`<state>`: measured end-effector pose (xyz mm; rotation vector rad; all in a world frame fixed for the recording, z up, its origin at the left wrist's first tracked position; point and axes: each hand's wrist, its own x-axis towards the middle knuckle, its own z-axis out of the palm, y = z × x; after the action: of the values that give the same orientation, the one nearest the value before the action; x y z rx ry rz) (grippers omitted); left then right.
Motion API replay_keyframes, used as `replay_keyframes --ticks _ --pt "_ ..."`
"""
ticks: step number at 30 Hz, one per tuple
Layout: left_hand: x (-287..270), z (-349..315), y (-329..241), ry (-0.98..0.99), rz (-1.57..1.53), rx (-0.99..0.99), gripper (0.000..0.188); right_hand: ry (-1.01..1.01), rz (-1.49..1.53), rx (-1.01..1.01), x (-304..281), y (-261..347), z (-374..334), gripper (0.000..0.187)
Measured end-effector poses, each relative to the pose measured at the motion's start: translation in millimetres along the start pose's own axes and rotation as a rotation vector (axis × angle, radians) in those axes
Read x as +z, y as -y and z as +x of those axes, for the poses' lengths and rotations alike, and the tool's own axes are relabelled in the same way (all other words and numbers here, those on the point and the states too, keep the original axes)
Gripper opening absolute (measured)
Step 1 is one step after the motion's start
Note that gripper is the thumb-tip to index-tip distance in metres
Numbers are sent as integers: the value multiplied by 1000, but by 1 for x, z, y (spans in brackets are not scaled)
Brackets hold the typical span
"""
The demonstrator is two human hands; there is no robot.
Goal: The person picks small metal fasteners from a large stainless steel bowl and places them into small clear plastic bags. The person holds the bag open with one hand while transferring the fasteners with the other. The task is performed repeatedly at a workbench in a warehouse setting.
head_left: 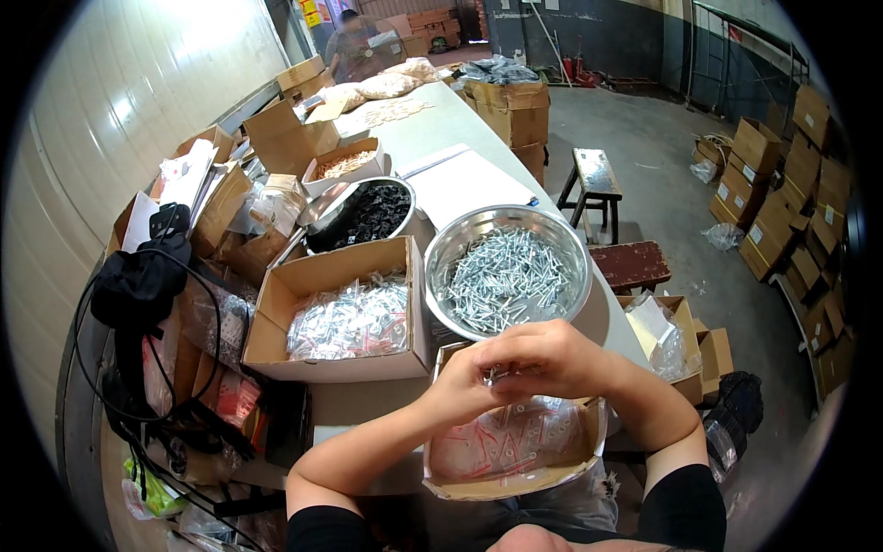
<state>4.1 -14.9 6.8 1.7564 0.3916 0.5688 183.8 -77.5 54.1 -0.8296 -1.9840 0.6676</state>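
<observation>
My left hand (457, 386) and my right hand (549, 356) meet, fingers curled together, above an open cardboard box (515, 486). Small shiny metal pieces, apparently screws (498, 375), show between them; the fingers hide most of these. Inside that box lie clear plastic bags (515, 437) with red markings. Just beyond my hands stands a steel bowl (579, 262) heaped with silvery screws (506, 276). To its left, a larger cardboard box (336, 368) contains many filled clear bags (349, 317).
Farther along the table (451, 120) are a bowl of black parts (377, 212), a small box of tan pieces (342, 166) and white sheets (469, 184). A black bag with cables (138, 285) hangs at left. Stools (596, 175) and stacked cartons (754, 175) stand right. A person (349, 46) is far off.
</observation>
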Motion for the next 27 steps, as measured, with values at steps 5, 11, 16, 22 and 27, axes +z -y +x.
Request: replay_keyframes --ticks 5,11,16,22,27 --pt "-5 2 -5 135 -236 -154 35 -12 99 -43 -8 -13 -2 29" --pt "-7 0 -4 164 -184 -113 44 72 -118 -156 -13 -11 0 23" --pt "-6 -1 -5 198 -311 -53 48 221 -99 -119 -13 -9 -1 22" --pt "-6 -2 0 228 -412 -160 40 140 -199 -116 -10 -3 -1 15" --pt "-8 -4 16 262 -379 -54 60 124 -102 -95 -9 -5 -1 14"
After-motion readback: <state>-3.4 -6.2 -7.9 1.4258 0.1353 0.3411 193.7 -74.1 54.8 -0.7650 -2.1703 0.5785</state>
